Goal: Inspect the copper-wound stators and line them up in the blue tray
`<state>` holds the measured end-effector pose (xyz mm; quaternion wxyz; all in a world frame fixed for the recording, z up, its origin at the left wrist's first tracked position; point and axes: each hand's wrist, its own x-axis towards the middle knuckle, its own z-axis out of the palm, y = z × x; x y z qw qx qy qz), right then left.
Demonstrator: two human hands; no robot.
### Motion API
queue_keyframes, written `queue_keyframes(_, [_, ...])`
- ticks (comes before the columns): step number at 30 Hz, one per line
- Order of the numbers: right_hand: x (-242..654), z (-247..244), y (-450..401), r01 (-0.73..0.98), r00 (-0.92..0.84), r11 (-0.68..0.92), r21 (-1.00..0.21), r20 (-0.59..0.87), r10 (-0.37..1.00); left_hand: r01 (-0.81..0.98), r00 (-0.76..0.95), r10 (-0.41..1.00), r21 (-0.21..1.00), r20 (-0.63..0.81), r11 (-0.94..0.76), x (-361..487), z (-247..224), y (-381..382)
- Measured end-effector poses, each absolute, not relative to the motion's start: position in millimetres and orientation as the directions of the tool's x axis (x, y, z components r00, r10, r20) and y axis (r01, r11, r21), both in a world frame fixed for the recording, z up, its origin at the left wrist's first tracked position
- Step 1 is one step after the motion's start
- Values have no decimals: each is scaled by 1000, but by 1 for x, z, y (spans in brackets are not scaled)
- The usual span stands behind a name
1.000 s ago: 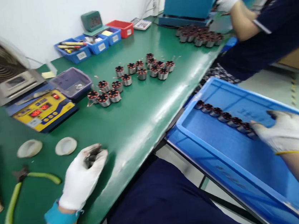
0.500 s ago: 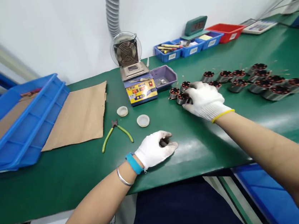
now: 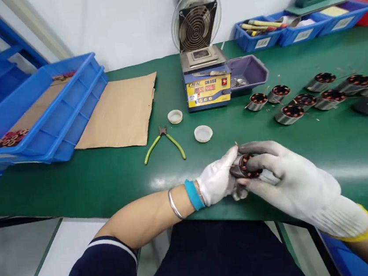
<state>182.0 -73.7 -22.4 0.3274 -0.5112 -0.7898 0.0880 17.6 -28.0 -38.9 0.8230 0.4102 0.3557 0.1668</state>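
Both gloved hands meet over the near part of the green table around one motor stator, a metal cylinder with copper windings at its open end. My left hand grips it from the left side. The fingers and thumb of my right hand close on its winding end from the right. Thin wire ends stick out near my left fingers. Several more stators stand on the table beyond my right hand. Green-handled cutters lie spread on the table, left of two small white round dishes.
A soldering pot with a yellow panel stands at the back, a fan behind it. Right of it are a purple tray and blue bins. Brown cardboard and a large blue crate lie to the left.
My right hand has come back from the row of stators with one stator and brought it to my left hand, which now grips it too. The view has shifted left and closer.
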Motion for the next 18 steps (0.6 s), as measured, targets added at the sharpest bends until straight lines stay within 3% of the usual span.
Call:
queue_keyframes(3, [177,-4,-67,618,-88,225,-753,218,972,-30,650,600,774,-465,632,16,-38,-32])
queue_keyframes(6, [178,15,-54,674,112,-52,-737,33,993,-11,642,598,774,-480,633,12,-36,-31])
queue_keyframes(8, [176,22,-47,747,98,-90,-659,-24,995,-14,643,600,776,-477,631,12,-35,-32])
queue_keyframes(10, [173,26,-44,806,-11,13,-592,7,1000,-53,650,602,763,-464,644,13,-34,-33])
queue_keyframes(13, [171,29,-44,883,-187,282,-376,269,945,-144,659,614,728,-435,671,15,-27,-35])
queue_keyframes(16, [173,36,-50,825,-451,560,-79,506,735,-381,584,722,660,-372,648,11,-18,-28])
queue_keyframes(18, [174,43,-54,764,-532,645,2,567,629,-600,418,843,595,-338,535,4,-14,-19])
